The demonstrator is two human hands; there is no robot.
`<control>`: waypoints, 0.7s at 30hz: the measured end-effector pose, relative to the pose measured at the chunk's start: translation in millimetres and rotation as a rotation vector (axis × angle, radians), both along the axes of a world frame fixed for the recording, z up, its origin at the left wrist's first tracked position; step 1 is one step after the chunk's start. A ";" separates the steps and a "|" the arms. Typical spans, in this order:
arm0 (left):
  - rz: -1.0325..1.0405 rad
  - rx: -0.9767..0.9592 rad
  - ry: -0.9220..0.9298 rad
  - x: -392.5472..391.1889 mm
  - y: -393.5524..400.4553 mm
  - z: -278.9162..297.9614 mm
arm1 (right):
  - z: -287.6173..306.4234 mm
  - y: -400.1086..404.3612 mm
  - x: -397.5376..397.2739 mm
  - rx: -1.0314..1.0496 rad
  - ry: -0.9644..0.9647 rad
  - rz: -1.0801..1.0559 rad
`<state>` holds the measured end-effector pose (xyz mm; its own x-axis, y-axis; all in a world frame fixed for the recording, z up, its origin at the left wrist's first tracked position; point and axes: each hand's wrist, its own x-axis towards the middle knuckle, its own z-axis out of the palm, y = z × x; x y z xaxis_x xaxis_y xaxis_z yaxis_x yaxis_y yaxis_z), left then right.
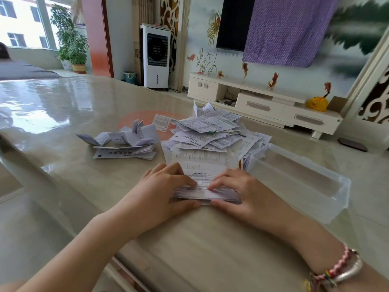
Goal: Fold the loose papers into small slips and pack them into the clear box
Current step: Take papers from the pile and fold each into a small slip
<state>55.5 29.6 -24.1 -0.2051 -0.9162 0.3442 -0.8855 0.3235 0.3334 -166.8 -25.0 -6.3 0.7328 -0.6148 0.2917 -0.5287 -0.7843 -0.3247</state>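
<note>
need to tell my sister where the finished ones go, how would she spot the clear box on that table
Start at the big glossy beige table and find the tall heap of loose printed papers near its middle. The clear box sits just right of that heap, near the table's right edge. It is the only see-through thing there: a long, lidless plastic tub, while everything beside it is white paper.

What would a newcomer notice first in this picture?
The two hands, left and right, pressing a half-folded paper flat on the table at the centre. Behind it rises a messy heap of loose papers, with folded slips on the left and the clear box on the right.
</note>
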 end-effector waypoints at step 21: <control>0.379 -0.056 0.014 -22.6 3.9 -1.5 | -12.1 -12.4 14.2 -0.031 0.035 -0.432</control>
